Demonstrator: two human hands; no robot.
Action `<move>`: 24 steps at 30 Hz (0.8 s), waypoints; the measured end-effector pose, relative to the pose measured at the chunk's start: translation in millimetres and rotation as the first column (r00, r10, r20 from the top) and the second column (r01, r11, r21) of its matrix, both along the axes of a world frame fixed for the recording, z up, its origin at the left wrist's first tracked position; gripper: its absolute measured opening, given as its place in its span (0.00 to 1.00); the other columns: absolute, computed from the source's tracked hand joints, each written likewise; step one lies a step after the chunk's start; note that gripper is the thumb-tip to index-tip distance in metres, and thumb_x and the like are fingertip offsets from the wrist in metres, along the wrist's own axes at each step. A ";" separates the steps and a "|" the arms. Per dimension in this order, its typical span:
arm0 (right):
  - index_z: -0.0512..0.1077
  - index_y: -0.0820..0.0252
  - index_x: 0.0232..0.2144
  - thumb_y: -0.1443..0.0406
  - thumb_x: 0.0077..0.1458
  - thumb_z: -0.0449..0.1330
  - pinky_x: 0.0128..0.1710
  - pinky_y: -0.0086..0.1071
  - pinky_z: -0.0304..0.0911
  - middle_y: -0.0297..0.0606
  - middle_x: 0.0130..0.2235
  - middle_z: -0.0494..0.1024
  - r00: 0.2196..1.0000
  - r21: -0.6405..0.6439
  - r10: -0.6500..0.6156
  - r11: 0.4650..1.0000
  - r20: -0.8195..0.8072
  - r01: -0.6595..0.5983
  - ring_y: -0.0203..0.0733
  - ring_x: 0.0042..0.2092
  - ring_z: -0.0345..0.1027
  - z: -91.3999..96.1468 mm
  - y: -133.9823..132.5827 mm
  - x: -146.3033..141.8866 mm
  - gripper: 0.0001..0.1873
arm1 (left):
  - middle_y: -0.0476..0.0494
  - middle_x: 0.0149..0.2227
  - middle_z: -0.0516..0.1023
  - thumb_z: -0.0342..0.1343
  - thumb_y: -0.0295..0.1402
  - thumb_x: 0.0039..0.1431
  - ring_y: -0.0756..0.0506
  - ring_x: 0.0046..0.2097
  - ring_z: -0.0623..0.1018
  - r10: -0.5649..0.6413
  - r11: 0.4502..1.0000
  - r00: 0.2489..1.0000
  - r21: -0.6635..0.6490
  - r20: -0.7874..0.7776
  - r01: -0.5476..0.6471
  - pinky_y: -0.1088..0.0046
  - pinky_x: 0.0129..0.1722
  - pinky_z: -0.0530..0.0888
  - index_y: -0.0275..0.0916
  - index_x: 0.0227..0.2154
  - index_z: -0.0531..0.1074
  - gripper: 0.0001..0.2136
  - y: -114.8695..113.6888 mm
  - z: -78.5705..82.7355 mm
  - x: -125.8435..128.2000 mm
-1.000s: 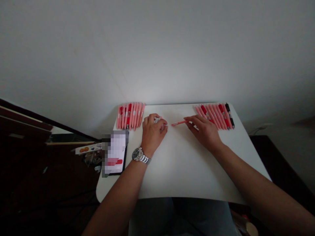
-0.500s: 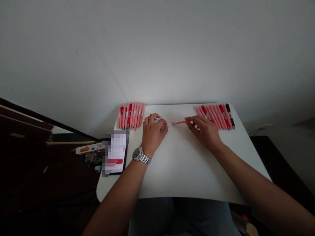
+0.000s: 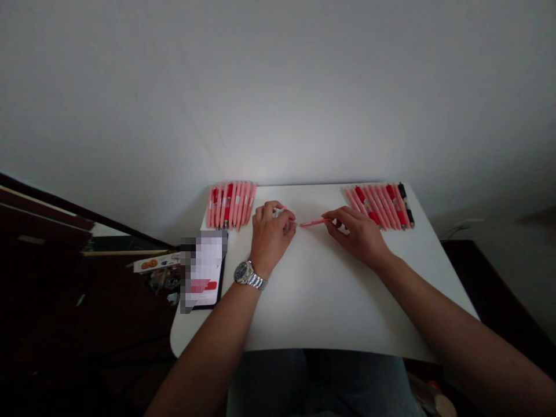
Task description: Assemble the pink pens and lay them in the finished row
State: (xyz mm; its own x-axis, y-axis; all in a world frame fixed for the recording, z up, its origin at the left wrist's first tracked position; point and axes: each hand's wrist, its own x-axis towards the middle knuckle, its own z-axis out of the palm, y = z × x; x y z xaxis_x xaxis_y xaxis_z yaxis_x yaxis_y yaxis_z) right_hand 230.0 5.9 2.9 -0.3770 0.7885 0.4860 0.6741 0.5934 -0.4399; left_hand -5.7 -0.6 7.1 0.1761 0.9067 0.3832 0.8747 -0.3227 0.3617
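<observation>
Between the thumb and fingers of my right hand point(image 3: 358, 234) is a pink pen point(image 3: 313, 222), its far end pointing left and slightly down. My left hand point(image 3: 271, 231) is closed, thumb against fingers, on a whitish see-through piece point(image 3: 278, 212) that looks like thin plastic. Most of that piece is hidden by the fingers. The pen's left end is close to my left fingertips; whether they touch is hard to tell. A row of pink and red pens point(image 3: 238, 202) lies behind my left hand. Another row of pink, red and black pens point(image 3: 382, 202) lies behind my right hand.
Everything rests on a white table point(image 3: 321, 307) set against a pale wall point(image 3: 295, 98). A phone with a lit, blurred-out screen point(image 3: 206, 272) lies at the left edge. A metal watch point(image 3: 248, 273) is on my left wrist. Cluttered items point(image 3: 163, 272) sit beyond the table's left side.
My right hand has shifted slightly left and tilted the pink pen, bringing its end down and nearer to my left fingertips. My left hand has stayed in place.
</observation>
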 end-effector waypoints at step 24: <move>0.75 0.56 0.46 0.62 0.67 0.56 0.34 0.32 0.68 0.39 0.36 0.78 0.999 -0.026 0.009 1.000 -0.032 -0.009 0.39 0.34 0.72 0.9 -0.6 -0.7 0.10 | 0.41 0.52 0.70 0.57 0.32 0.64 0.38 0.52 0.69 -0.001 1.000 1.000 0.009 0.015 0.001 0.56 0.54 0.68 0.45 0.40 0.78 0.05 -0.6 2.3 1.0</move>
State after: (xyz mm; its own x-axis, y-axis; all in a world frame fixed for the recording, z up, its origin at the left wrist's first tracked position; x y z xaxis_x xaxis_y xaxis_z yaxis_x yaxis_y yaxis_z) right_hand 229.3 5.2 3.8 -0.3687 0.7976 0.4774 0.6540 0.5876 -0.4765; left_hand -4.7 -1.1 9.5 0.1713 0.9029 0.3942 0.8687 -0.3272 0.3718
